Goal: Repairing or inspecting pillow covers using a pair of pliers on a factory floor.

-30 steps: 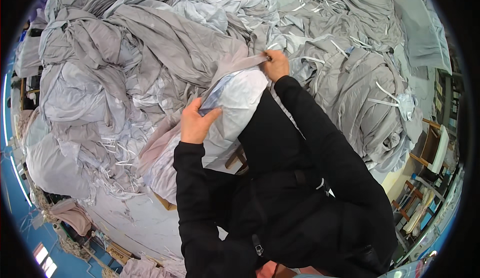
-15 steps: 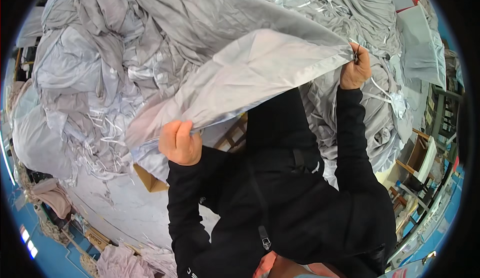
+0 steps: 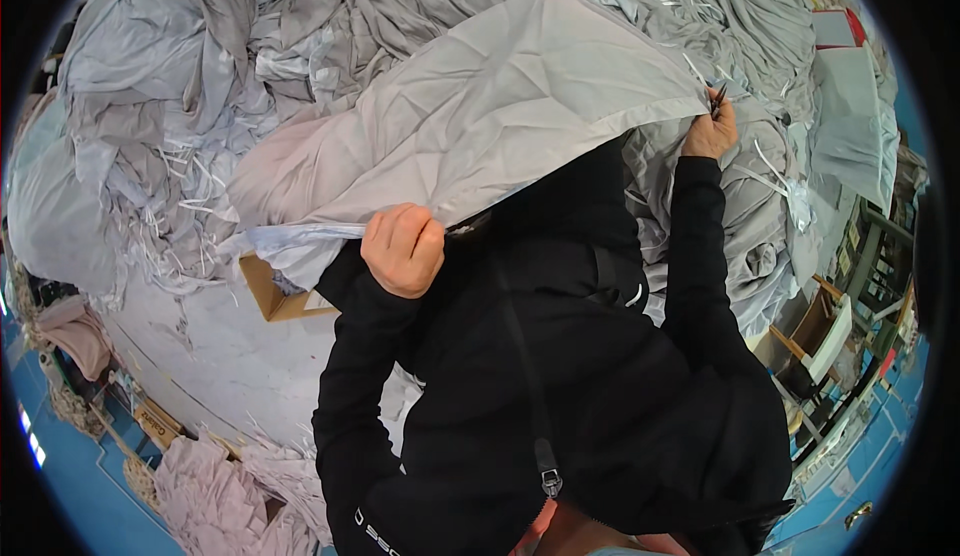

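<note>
A large light grey cloth sheet (image 3: 500,106) is stretched between my two hands in front of my body. My left hand (image 3: 403,249) is closed in a fist around its near hem, at the left of my waist. Farther off and to the right, my right hand (image 3: 712,131) pinches a corner of the sheet. A small dark pointed tool (image 3: 719,102), perhaps thread snips, also sits in that hand; its exact kind is too small to tell. Past the left hand, the hem trails toward a bluish-white fold (image 3: 305,238). The fingertips of both hands are partly hidden.
Heaps of crumpled grey cloth (image 3: 190,16) with white ties spread across the far side and left. A cardboard box (image 3: 265,291) stands below the sheet at left. Pinkish cloth (image 3: 215,491) lies at the lower left. Wooden-framed furniture (image 3: 825,331) stands at right.
My left hand has moved right and farther from me with the hem. The sheet has opened out wider and flatter. My right hand stays near the same spot.
</note>
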Demonstrator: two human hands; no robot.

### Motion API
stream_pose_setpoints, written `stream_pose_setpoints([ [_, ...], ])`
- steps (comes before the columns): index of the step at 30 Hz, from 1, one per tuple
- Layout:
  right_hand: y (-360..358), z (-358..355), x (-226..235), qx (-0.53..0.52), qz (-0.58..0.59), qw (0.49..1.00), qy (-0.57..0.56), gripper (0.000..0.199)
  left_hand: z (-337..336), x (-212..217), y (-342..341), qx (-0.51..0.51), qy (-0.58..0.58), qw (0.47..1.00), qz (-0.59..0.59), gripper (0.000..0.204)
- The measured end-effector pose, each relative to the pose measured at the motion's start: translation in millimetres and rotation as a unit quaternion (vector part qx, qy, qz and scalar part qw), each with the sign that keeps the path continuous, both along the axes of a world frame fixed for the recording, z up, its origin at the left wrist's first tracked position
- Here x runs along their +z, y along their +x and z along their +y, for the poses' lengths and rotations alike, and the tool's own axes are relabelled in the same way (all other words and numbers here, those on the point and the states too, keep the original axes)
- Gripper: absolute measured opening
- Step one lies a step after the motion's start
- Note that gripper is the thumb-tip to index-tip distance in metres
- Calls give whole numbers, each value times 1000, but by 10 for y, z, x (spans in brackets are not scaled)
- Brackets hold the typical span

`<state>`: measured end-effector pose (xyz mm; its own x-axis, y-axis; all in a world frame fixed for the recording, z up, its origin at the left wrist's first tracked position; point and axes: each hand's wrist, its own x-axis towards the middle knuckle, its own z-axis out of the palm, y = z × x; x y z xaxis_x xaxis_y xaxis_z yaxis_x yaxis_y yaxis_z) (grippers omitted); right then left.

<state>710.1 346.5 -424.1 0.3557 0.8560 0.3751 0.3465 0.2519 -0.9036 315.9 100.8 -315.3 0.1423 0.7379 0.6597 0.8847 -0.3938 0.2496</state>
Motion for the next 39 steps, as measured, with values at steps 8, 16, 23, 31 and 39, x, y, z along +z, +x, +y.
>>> stream_pose_setpoints([
  [8, 114, 38, 87, 7, 91, 996, -10, 16, 22, 36, 13, -11, -25, 999, -26, 21],
  [16, -336, 27, 341, 71, 121, 989, 41, 26, -157, 248, -131, 92, 5, 993, -71, 21],
  [23, -847, -66, 667, 123, 235, 963, 45, 20, -438, 591, -403, 176, 77, 981, -10, 20],
  [31, -1069, -408, 1318, 242, 74, 967, 0, 22, -900, 944, -1037, 265, 231, 934, 58, 14],
  [39, -1198, -912, 1107, 434, -220, 865, 124, 37, -1137, 862, -1403, 440, -277, 846, 119, 17],
])
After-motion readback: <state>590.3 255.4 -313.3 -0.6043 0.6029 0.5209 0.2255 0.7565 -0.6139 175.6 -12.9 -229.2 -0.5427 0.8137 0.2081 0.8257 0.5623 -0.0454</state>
